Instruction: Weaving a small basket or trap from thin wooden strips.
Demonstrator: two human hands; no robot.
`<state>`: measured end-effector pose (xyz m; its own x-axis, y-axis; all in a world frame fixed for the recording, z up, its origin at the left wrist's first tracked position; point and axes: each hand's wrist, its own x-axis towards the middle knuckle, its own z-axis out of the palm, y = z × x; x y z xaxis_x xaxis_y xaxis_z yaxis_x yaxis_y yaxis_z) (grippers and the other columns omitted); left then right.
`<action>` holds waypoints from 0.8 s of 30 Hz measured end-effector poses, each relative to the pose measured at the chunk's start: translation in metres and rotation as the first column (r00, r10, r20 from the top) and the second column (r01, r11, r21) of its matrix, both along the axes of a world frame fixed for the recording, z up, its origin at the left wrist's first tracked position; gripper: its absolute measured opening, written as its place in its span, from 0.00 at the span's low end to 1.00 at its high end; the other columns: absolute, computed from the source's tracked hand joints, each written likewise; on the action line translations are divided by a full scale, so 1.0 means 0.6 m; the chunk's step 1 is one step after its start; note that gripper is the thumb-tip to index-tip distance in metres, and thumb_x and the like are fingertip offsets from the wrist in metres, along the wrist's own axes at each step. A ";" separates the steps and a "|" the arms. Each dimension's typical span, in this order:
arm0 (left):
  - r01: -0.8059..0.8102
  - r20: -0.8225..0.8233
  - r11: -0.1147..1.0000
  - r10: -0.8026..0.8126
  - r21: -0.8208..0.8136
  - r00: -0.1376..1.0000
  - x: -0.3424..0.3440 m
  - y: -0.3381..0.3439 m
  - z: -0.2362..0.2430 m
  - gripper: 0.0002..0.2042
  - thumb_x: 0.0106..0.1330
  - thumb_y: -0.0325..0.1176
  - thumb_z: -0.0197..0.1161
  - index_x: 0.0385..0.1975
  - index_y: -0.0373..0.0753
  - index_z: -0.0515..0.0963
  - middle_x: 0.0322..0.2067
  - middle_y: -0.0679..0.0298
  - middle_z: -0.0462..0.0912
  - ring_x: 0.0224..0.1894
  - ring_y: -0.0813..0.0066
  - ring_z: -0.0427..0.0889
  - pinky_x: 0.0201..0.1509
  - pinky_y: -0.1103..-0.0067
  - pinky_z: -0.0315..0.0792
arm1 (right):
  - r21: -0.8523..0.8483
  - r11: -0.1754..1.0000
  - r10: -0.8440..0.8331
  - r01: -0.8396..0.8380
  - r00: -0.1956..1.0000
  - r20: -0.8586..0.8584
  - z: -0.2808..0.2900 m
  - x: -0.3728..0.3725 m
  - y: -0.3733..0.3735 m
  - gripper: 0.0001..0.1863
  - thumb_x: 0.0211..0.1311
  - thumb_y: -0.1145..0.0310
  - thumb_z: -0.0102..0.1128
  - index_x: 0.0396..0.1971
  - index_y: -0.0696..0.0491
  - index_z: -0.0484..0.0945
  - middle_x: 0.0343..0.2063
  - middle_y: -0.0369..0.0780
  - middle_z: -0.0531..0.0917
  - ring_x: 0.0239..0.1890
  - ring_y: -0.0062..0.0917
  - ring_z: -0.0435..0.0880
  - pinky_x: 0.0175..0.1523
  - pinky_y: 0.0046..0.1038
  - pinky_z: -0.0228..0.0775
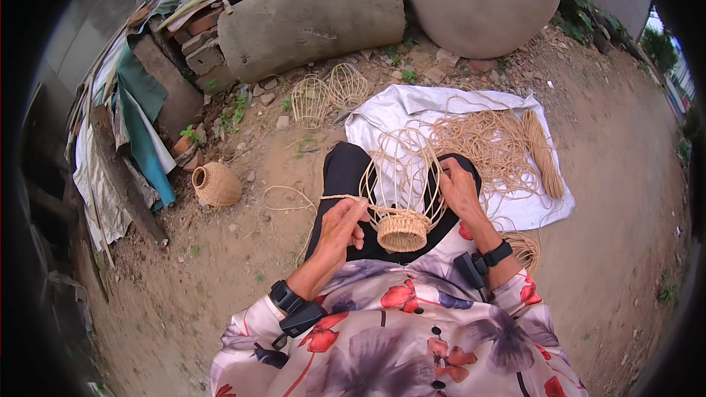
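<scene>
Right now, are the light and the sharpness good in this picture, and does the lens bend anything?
Head view: soft light, no hard shadows on the dirt ground; head view: white sheet bright, its folds visible; head view: half-woven basket reasonably sharp, no obvious motion blur; head view: grey concrete cylinder looks bowed, likely from the fisheye, and the corners go black.

A basket (402, 225) is over the lap (339, 169); beyond it, rightward, cord (482, 140) lies on a sheet (375, 112) — left of that, two frames (311, 101) before a cylinder (312, 20); further left, another basket (218, 185) on the ground (276, 162).
</scene>
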<state>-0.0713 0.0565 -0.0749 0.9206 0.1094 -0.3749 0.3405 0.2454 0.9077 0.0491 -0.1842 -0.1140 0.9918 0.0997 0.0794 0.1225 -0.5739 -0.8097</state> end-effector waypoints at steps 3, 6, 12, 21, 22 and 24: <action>-0.040 0.122 0.998 0.032 0.056 0.992 0.021 -0.006 -0.006 0.13 0.68 0.41 0.62 0.39 0.37 0.75 0.27 0.67 0.78 0.16 0.88 0.71 0.15 0.88 0.68 | 0.043 0.999 0.015 -0.014 1.000 -0.027 0.004 -0.001 0.001 0.15 0.58 0.65 0.48 0.40 0.60 0.75 0.25 0.52 0.83 0.32 0.48 0.83 0.41 0.42 0.71; -0.017 0.094 0.995 0.007 0.103 0.996 0.033 -0.014 -0.007 0.12 0.66 0.37 0.64 0.39 0.36 0.74 0.25 0.67 0.78 0.16 0.87 0.72 0.14 0.88 0.69 | 0.045 0.999 0.015 -0.015 1.000 -0.002 -0.003 0.001 -0.002 0.15 0.59 0.65 0.48 0.40 0.60 0.74 0.24 0.51 0.82 0.30 0.47 0.83 0.39 0.40 0.72; 0.008 0.055 0.937 -0.029 0.348 0.998 0.057 -0.031 0.006 0.13 0.63 0.29 0.64 0.44 0.32 0.71 0.25 0.65 0.79 0.16 0.86 0.72 0.15 0.87 0.67 | -0.076 0.997 0.036 -0.027 0.993 0.117 0.008 -0.010 0.000 0.13 0.58 0.67 0.50 0.37 0.60 0.74 0.25 0.51 0.82 0.30 0.48 0.81 0.39 0.42 0.71; 0.159 0.224 0.775 -0.363 0.612 0.904 0.095 -0.034 0.068 0.19 0.61 0.26 0.62 0.52 0.30 0.73 0.24 0.66 0.79 0.20 0.82 0.78 0.21 0.83 0.74 | -0.101 0.995 0.049 0.016 0.788 0.613 0.080 -0.044 0.011 0.08 0.52 0.78 0.56 0.34 0.57 0.78 0.30 0.44 0.78 0.36 0.40 0.77 0.42 0.37 0.71; 0.181 0.191 0.748 -0.382 0.639 0.904 0.094 -0.044 0.088 0.18 0.61 0.25 0.61 0.52 0.30 0.74 0.24 0.64 0.80 0.22 0.80 0.81 0.23 0.82 0.76 | -0.060 0.998 0.045 -0.010 0.790 0.611 0.095 -0.048 0.024 0.09 0.52 0.76 0.57 0.35 0.56 0.78 0.30 0.44 0.78 0.37 0.40 0.77 0.42 0.37 0.71; 0.193 0.196 0.683 -0.449 0.704 0.872 0.099 -0.053 0.081 0.18 0.61 0.25 0.61 0.52 0.29 0.74 0.24 0.63 0.80 0.23 0.79 0.82 0.23 0.81 0.77 | -0.109 0.994 0.068 -0.005 0.808 0.586 0.113 -0.058 0.046 0.11 0.54 0.69 0.60 0.38 0.53 0.78 0.34 0.44 0.78 0.40 0.41 0.77 0.42 0.39 0.71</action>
